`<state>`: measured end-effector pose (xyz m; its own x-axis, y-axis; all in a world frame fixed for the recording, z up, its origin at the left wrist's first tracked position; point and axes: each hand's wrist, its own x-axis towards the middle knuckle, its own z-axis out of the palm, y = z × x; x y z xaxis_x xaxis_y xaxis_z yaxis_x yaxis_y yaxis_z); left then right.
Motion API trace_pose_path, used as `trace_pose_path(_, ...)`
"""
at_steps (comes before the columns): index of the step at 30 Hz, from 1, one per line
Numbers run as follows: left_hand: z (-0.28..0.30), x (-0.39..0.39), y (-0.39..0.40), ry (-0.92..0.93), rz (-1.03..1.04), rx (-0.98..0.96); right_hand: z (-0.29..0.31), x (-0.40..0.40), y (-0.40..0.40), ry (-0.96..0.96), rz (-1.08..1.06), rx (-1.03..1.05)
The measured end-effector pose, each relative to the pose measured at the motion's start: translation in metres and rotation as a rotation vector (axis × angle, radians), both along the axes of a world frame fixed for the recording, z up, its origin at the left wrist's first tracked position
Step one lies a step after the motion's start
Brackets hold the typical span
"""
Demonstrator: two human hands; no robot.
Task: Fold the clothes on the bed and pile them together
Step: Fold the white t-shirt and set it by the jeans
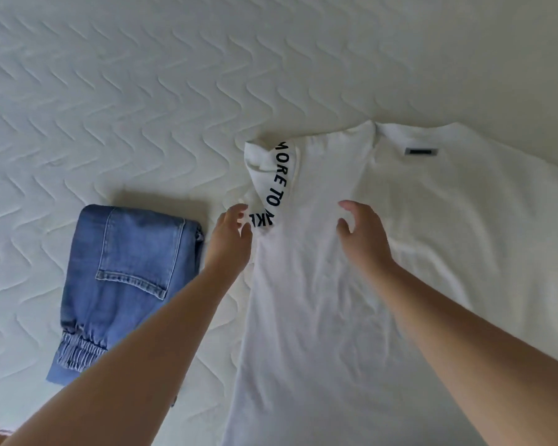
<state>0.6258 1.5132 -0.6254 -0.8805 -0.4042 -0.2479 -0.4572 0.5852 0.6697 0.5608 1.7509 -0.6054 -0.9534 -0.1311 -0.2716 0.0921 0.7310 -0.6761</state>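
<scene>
Centre frame, left hand [231, 235] and right hand [361, 235], fingers loosely apart, holding nothing, over white shirt [351, 284]; advise laying printed sleeve [276, 181] flat before folding.

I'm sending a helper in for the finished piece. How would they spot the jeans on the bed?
On the white quilted mattress, look left of the spread-out white shirt and of the left hand. The folded jeans lie there: the only blue item, with a back pocket and a gathered elastic cuff.

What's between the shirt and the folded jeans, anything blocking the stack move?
Nothing visible. Only bare quilted mattress separates the white T-shirt from the folded jeans to its left; the left forearm crosses above that gap. Left hand is at the folded-in printed sleeve, right hand over the shirt's chest.
</scene>
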Motion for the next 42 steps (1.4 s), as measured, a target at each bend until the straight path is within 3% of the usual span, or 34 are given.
trace_pose_path(10, -0.022, -0.073, -0.034, -0.378, -0.003, -0.028, 0.005, -0.064, -0.092, 0.015, 0.184, -0.045)
trace_pose_path(16, 0.002, -0.033, -0.029, -0.122, 0.277, 0.086, -0.001, -0.088, -0.144, 0.146, 0.256, 0.056)
trace_pose_path(21, 0.01, 0.009, -0.001, -0.008, 0.509, 0.246, -0.02, -0.095, -0.186, 0.066, 0.437, 0.303)
trace_pose_path(26, 0.002, 0.022, 0.007, -0.111, 0.286, 0.224, -0.019, -0.112, -0.208, -0.01, 0.499, 0.458)
trace_pose_path(28, 0.001, 0.025, 0.005, -0.094, 0.216, 0.207, -0.014, -0.117, -0.215, -0.051, 0.514, 0.33)
trace_pose_path(31, 0.001, 0.028, 0.001, -0.01, 0.282, 0.177, -0.008, -0.123, -0.223, 0.041, 0.534, 0.047)
trace_pose_path(33, 0.001, 0.031, 0.002, 0.035, 0.295, 0.149, -0.007, -0.124, -0.226, 0.11, 0.564, -0.037)
trace_pose_path(38, -0.001, 0.036, 0.018, -0.094, 0.329, 0.178, -0.025, -0.106, -0.225, 0.239, 0.737, 0.17)
trace_pose_path(42, 0.011, 0.023, 0.015, 0.036, 0.324, 0.029, -0.032, -0.106, -0.198, 0.308, 0.603, 0.184)
